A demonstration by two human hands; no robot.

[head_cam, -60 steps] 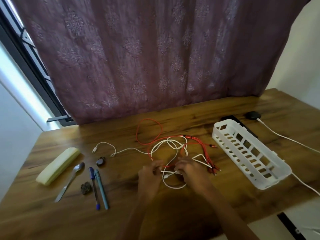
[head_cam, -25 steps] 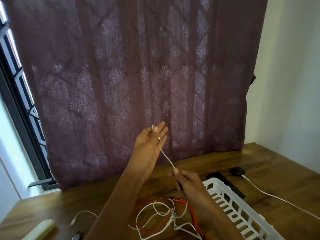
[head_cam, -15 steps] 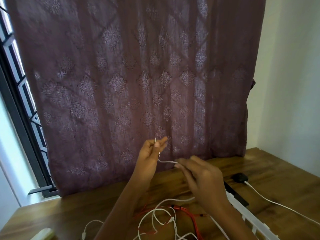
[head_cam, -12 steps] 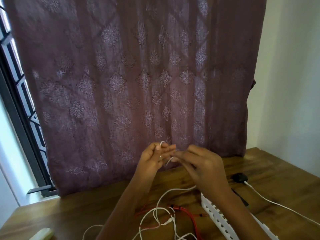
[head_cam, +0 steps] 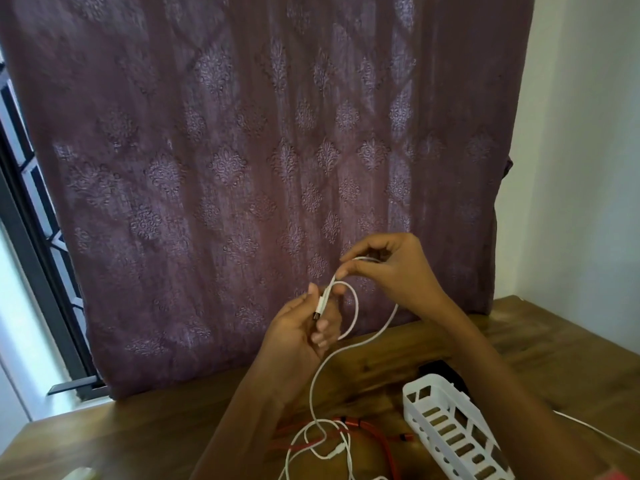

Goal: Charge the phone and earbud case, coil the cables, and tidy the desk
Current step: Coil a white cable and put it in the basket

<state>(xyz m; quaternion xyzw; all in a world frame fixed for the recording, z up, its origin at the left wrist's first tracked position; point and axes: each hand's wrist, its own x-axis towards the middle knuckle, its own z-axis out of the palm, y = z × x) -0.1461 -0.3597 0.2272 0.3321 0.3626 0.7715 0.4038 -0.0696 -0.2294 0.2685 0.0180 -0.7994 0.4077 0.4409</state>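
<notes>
Tabletop [head_cam: 554, 344] by curtain [head_cam: 242, 168] | my left hand [head_cam: 299, 329] pinching white cable [head_cam: 356, 308] at plug, right hand [head_cam: 393, 268] pinching its loop | I'm risking dragging tangled red cables [head_cam: 367, 424].

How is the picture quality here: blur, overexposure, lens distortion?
Head view: window blown out at left; wide-angle lens bows the edges; curtain slightly soft; left hand, right hand and the cable they grip evenly lit, readable.
</notes>
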